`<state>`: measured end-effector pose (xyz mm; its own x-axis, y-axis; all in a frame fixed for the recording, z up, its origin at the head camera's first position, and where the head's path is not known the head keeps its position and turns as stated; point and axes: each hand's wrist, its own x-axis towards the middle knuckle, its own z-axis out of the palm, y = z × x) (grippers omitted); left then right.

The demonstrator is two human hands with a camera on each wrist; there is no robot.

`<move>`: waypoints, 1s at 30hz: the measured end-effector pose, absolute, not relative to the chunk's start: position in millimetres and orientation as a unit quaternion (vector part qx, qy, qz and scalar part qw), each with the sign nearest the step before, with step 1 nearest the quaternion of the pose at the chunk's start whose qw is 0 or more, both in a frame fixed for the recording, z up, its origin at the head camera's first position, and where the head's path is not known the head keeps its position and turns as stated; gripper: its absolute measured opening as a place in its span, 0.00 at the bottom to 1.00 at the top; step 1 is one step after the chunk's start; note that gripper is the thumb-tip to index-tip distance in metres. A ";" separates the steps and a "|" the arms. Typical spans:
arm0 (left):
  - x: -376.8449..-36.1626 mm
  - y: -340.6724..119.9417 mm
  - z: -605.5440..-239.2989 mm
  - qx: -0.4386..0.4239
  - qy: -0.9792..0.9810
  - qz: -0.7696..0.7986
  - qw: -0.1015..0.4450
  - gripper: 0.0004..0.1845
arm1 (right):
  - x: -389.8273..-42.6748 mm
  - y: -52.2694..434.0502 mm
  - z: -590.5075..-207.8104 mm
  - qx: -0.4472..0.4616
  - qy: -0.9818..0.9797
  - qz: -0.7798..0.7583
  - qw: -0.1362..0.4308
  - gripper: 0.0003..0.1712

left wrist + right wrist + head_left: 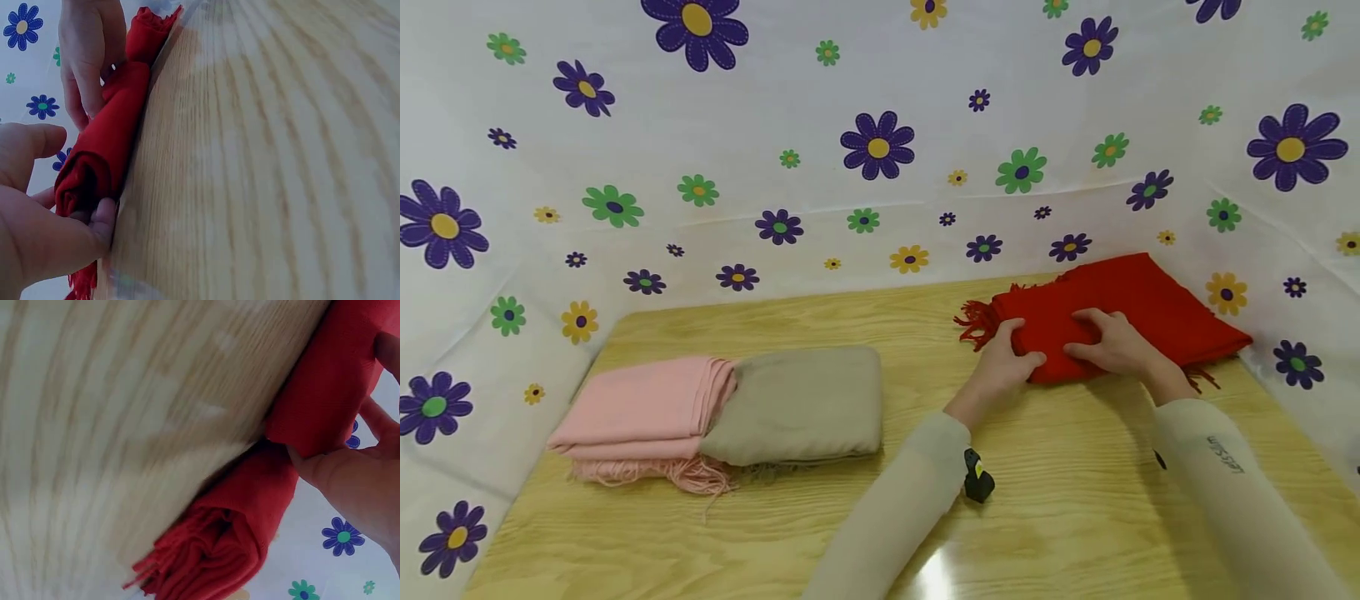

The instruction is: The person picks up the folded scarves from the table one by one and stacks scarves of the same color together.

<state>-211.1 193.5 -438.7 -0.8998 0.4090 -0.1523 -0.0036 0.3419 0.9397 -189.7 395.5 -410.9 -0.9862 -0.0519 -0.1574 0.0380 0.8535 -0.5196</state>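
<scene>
At the right back of the table lies red fringed cloth point(1150, 300), like a folded scarf, in two overlapping folded parts. I cannot tell whether these are one scarf or two. My left hand point(1000, 367) holds the left end of the nearer part; in the left wrist view its thumb point(103, 222) sits at the open end of the folds, low by the table. My right hand point(1116, 342) grips the same part farther right, fingers bent over its top. In the right wrist view, the thumb tip presses where the two red parts point(325, 400) meet.
A folded pink scarf point(640, 400) with fringe lies at the left, and a folded khaki scarf point(805, 400) overlaps its right edge. Flower-printed white sheeting point(820, 108) closes off the back and both sides of the wooden table point(700, 542).
</scene>
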 end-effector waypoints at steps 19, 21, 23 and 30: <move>-215.1 175.0 -438.7 0.082 0.825 0.527 0.188 0.32 | -200.9 363.3 -421.6 -0.005 0.946 -0.307 0.101 0.40; -210.1 178.1 -436.2 0.095 0.843 0.495 0.187 0.32 | -202.7 361.9 -419.8 0.002 0.955 -0.280 0.099 0.38; -204.8 181.7 -432.2 0.113 0.868 0.445 0.190 0.32 | -203.9 358.8 -416.9 0.009 0.966 -0.242 0.092 0.36; -196.6 188.4 -419.8 0.143 0.972 0.129 0.137 0.27 | -203.8 338.4 -413.5 0.029 0.983 -0.165 0.081 0.33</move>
<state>-196.6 188.4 -419.8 -0.9216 0.3137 -0.2288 0.2432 0.9257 0.2897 -203.8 338.4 -413.5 -0.9853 0.0300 -0.1681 0.0832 0.9440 -0.3192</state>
